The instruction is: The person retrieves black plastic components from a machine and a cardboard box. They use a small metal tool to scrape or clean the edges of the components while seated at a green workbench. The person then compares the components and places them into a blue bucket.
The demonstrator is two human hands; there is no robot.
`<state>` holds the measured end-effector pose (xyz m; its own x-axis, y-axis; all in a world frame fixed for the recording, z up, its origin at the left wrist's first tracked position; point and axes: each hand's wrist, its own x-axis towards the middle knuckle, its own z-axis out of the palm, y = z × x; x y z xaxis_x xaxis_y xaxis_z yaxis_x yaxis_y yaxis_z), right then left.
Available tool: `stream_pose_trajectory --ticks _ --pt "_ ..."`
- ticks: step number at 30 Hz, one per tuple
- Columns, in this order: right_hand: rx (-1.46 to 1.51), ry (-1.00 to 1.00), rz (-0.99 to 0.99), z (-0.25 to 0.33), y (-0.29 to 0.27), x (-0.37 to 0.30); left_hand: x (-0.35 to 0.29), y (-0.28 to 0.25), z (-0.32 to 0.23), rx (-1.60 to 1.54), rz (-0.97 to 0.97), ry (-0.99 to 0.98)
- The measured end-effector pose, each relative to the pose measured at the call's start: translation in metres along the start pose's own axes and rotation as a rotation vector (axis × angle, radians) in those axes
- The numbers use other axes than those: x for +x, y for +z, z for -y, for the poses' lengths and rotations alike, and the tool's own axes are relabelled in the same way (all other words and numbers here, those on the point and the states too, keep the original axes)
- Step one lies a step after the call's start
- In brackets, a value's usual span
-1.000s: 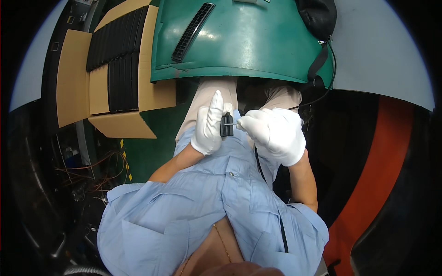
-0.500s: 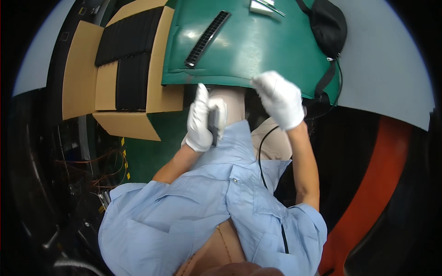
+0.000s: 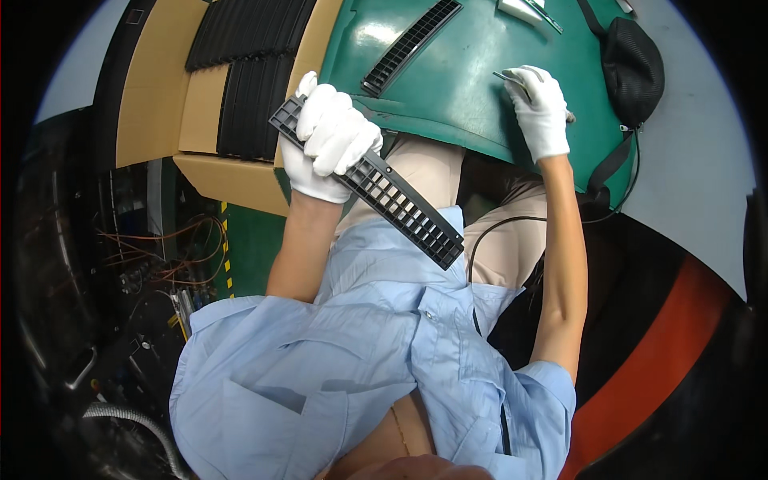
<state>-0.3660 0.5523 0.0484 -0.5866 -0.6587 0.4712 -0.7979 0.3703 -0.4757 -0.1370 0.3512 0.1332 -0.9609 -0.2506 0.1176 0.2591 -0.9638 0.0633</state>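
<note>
At the far left, an open cardboard box [image 3: 152, 112] is seen beside the left edge of the green surface [image 3: 448, 88], with black ribbed strips [image 3: 248, 48] stacked inside it. Below the box, tangled wires [image 3: 160, 256] lie on the floor.

Next, a black grille strip [image 3: 376, 188] is held in the white-gloved left hand [image 3: 328, 140], whose grip is closed around the strip's upper end. The strip is carried off the surface, slanting down over the lap from near the surface's front left corner, its open cells facing up. It appears loose and not yet fitted to anything.

On the surface, toward its far edge, a second black grille strip [image 3: 412, 44] lies flat and untouched.

Further right, the gloved right hand [image 3: 540, 108] rests on the surface near its right edge, and its fingers are closed on a small thin metal piece [image 3: 512, 78] pressed against the green top. A few more metal pieces [image 3: 524, 12] lie at the far edge. A black pouch [image 3: 632, 68] with a strap hangs at the right corner.

As a judgement, the work seems at an early stage: one strip has been taken up and a metal piece is being picked, while joining them is still left, with many strips remaining in the box.
</note>
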Motion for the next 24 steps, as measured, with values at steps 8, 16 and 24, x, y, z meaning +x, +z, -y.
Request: stream_pose_trajectory --ticks 8,16,24 --pt "1.059 0.783 0.620 0.135 -0.055 -0.051 0.005 -0.014 0.010 -0.018 -0.010 -0.026" --pt "1.057 0.864 0.856 0.170 -0.063 -0.065 0.010 -0.019 0.023 -0.034 -0.019 -0.051" --pt "0.974 0.941 0.750 0.180 -0.068 -0.066 0.013 -0.021 0.023 0.155 -0.222 -0.037"
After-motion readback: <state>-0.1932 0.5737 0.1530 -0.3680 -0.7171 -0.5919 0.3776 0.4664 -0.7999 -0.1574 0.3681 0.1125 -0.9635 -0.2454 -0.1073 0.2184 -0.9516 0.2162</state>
